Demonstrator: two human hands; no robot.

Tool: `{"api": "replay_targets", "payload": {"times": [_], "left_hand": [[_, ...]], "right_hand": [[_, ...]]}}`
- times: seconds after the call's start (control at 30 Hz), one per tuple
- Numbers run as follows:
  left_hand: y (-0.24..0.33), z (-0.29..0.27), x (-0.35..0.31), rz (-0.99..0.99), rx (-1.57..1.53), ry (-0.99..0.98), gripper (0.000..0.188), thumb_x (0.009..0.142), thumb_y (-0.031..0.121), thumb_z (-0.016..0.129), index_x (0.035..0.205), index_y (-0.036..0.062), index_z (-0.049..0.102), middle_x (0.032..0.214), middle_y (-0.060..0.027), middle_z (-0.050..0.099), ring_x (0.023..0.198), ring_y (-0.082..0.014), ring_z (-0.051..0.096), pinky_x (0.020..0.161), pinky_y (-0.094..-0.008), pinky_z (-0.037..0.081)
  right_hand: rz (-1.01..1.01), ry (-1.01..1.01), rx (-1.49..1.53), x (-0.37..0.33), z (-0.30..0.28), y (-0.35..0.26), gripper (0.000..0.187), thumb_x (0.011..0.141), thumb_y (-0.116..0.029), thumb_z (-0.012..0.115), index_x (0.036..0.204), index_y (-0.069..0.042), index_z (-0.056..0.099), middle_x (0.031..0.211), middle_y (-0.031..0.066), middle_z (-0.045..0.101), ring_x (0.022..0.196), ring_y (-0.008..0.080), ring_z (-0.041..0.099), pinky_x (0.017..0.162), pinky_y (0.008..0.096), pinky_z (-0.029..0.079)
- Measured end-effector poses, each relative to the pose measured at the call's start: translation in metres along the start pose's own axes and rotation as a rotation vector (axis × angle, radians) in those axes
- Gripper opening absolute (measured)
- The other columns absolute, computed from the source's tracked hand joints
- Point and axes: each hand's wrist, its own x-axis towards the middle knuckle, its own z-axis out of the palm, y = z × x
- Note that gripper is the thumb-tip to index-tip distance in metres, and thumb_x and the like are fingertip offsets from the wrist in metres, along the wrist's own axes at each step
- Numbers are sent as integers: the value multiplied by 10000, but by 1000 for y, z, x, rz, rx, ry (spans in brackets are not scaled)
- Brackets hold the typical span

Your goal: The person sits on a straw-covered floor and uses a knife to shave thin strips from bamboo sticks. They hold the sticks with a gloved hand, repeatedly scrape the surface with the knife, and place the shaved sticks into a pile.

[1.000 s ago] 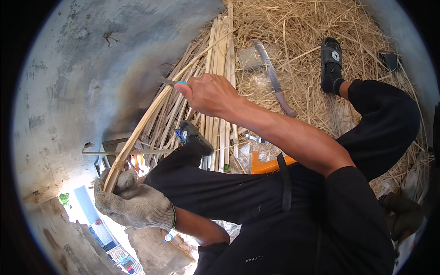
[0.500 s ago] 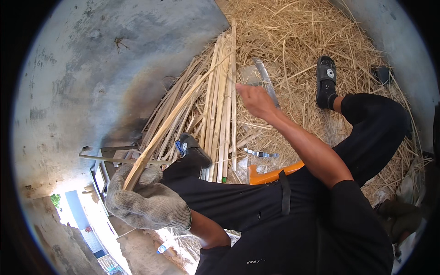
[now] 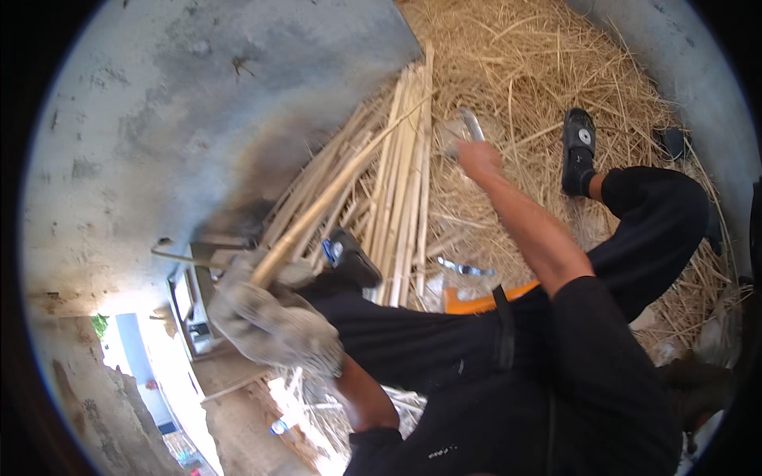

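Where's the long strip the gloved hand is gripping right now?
Head view, left of centre: the long strip slants up and rightward from the grip of the gloved left hand, its far part crossing in front of the loose pale strips.

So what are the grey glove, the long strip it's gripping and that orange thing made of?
The glove looks like matte knitted yarn, perhaps cotton: soft, fuzzy, folded. The strip seems bare wood or bamboo, being pale tan, slender and slightly bowed. The orange piece is probably smooth plastic, evenly coloured; painted metal is possible.
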Motion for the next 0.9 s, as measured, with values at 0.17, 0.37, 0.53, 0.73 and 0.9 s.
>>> {"api": "replay_targets", "payload": {"times": [0.17,0.37,0.53,0.73,0.9], "left_hand": [[-6,-8,-9,-56,-84,44,365,1046,322,448,993,-18,571,962,-110,581,859,-173,583,812,-317,516],[2,-9,-6,-72,-90,60,422,1032,383,421,995,9,612,1008,-113,612,966,-226,608,858,-363,505],[7,2,-11,53,-126,40,453,1038,390,397,1015,-12,604,1017,-121,613,981,-234,609,857,-384,516],[-17,-15,-11,92,58,65,498,1019,470,432,1034,-11,561,984,-141,604,876,-232,619,745,-324,542],[8,-17,-44,12,-670,-184,421,919,336,684,1041,-26,508,791,-180,591,569,-237,598,443,-299,528]], "right_hand": [[126,144,-89,-45,-1,90,612,1039,-469,313,1078,9,693,829,239,663,760,383,672,788,535,512],[-577,-68,366,-102,-66,-114,546,1051,-468,271,839,-46,544,594,90,489,533,232,498,528,415,430],[-778,266,414,-108,-29,-128,520,1054,-438,339,715,-87,518,429,28,349,366,197,368,372,425,341],[-26,-107,32,-27,-15,-69,516,1060,-355,319,1026,49,637,892,254,687,764,349,708,639,453,570],[285,61,171,-33,7,54,710,1014,-536,292,1098,66,660,1047,327,653,1079,418,633,871,496,497]]}}
